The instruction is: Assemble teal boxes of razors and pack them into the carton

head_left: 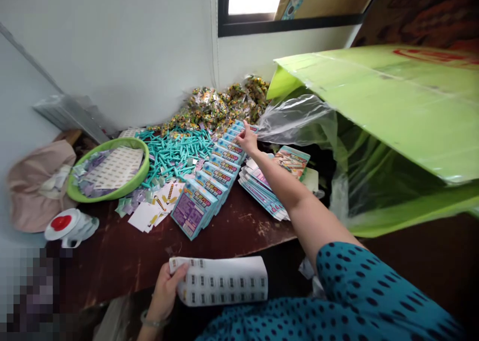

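Packets point(215, 178) lean in a long row on the desk point(127, 266), teal sticks point(175, 151) and a green basket point(144, 166) to their left, shiny bags point(217, 104) behind. The right arm point(299, 196) crosses over a stack point(256, 186) beside them. The packets are blue with bright lettering, the nearest showing a purple panel. The right hand point(247, 138) is at the far packets, grip unclear; the left hand point(167, 286) pinches a label sheet point(228, 282).

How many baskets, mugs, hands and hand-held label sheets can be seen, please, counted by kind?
Green basket: 1
White mug: 1
Hands, left hand and right hand: 2
Hand-held label sheet: 1
Total: 5
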`<state>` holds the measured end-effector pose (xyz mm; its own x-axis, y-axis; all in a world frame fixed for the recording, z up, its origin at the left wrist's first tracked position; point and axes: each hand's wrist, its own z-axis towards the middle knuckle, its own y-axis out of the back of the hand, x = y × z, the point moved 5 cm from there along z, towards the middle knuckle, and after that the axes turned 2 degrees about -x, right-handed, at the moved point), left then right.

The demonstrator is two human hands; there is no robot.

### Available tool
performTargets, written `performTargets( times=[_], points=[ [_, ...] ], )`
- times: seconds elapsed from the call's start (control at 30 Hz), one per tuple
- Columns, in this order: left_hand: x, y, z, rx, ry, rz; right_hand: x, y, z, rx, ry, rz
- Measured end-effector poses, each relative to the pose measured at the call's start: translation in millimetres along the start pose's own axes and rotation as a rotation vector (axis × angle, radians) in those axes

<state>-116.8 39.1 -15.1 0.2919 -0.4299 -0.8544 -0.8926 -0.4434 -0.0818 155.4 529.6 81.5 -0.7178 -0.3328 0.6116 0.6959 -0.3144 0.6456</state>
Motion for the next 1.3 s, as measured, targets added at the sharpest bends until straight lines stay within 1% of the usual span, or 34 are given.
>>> performTargets(
  times=[0.07,0.1,0.2,0.27,0.3,0.33,0.4,0.43,0.5,0.67,0.73,0.8,0.87,0.93,0.97,1.03,1.1,1.13,1.2,1.3],
  points=[
    [2.7,1.8,6.5,-0.045,0.001,-0.001,-1.6,0.0,4.3,-0.019,-0.004,-0.096],
    [3.5,1.6,9.1,-0.056,-0.002,0.004,-2.7,3.9,7.4,-0.049,-0.003,-0.139],
    [4.0,-2.6,13.7,-0.038,-0.008,0.032,-6.4,29.7,20.2,-0.220,0.033,-0.205],
    [2.9,-5.8,14.6,-0.021,-0.004,0.043,-10.8,47.9,30.5,-0.287,0.060,-0.120],
    [2.1,-6.9,14.8,-0.024,-0.003,0.042,-13.7,53.8,35.6,-0.275,0.065,-0.045],
    [1.6,-7.8,14.9,-0.031,-0.001,0.040,-17.3,56.5,40.4,-0.231,0.051,0.036],
    [2.1,-9.5,15.1,-0.047,0.012,0.034,-25.3,53.9,46.4,-0.114,-0.026,0.156],
    [3.2,-10.8,15.0,-0.048,0.021,0.034,-28.9,50.0,47.3,-0.071,-0.069,0.181],
    [5.7,-14.7,13.8,-0.036,0.029,0.046,-33.8,40.0,46.6,-0.034,-0.124,0.176],
    [2.2,-22.4,4.2,-0.077,-0.034,0.062,-35.4,12.2,42.0,0.002,-0.135,0.110],
    [-0.4,-25.2,1.8,-0.072,-0.024,0.075,-34.0,6.8,41.0,0.014,-0.129,0.071],
    [-1.9,-27.2,2.0,-0.053,-0.011,0.089,-31.1,6.9,40.3,0.005,-0.124,0.031],
    [-0.4,-27.6,4.4,-0.049,-0.005,0.096,-24.3,11.3,39.4,-0.037,-0.085,-0.062],
    [4.2,-27.2,7.6,-0.061,-0.008,0.096,-11.5,13.4,37.5,-0.041,0.020,-0.176],
    [7.3,-27.5,9.2,-0.066,-0.012,0.095,-3.2,11.6,35.6,-0.010,0.100,-0.223],
    [13.6,-28.8,11.6,-0.076,-0.021,0.087,13.0,3.1,29.5,0.106,0.258,-0.277],
    [18.0,-32.2,12.7,-0.074,-0.034,0.076,24.4,-6.5,22.4,0.209,0.353,-0.320],
    [19.2,-34.8,12.6,-0.062,-0.040,0.074,27.5,-10.4,19.9,0.242,0.363,-0.335],
    [19.5,-40.6,11.2,-0.035,-0.052,0.072,29.4,-14.8,19.0,0.282,0.321,-0.329],
    [18.0,-45.5,7.7,-0.036,-0.063,0.068,28.5,-9.9,27.5,0.309,0.219,-0.287]
  ],
)
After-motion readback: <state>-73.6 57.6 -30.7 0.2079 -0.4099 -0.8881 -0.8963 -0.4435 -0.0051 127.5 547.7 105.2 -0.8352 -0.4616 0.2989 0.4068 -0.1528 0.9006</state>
